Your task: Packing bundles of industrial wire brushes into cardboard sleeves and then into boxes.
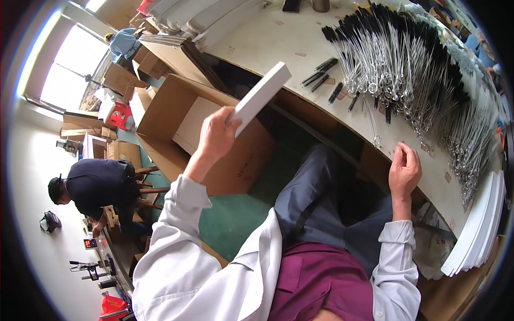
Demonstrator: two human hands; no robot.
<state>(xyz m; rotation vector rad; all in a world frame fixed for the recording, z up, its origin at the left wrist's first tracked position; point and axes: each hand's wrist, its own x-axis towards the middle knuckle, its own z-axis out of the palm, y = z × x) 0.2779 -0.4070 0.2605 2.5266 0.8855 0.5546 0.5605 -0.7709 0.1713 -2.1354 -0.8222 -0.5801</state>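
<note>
Nearest the camera are the person's white sleeves and grey trousers, seated beside the long worktable (300, 37).

The right hand (405, 170) rests at the near edge of the worktable, fingers curled loosely together. Nothing shows between them, though something very small could be pinched there and I cannot tell.

The left hand (217, 134) is raised off the worktable, out over the open cardboard box (176, 120) on the green floor. It is closed firmly around the lower end of a flat white box (261, 96). The white box's long axis runs up and to the right from the grip, its free end pointing back toward the worktable, so the cardboard box lies below and left of the hand. The left hand is plainly the nearer one to it.

Farther along the worktable lies a big fan of wire brushes (407, 69) with black bristle ends, and a stack of flat white sheets (482, 224) sits at its right end, partly cut off by the picture's rim.

Well beyond the cardboard box, another person (96, 184) bends over a bench; what they handle is too small to make out.
</note>
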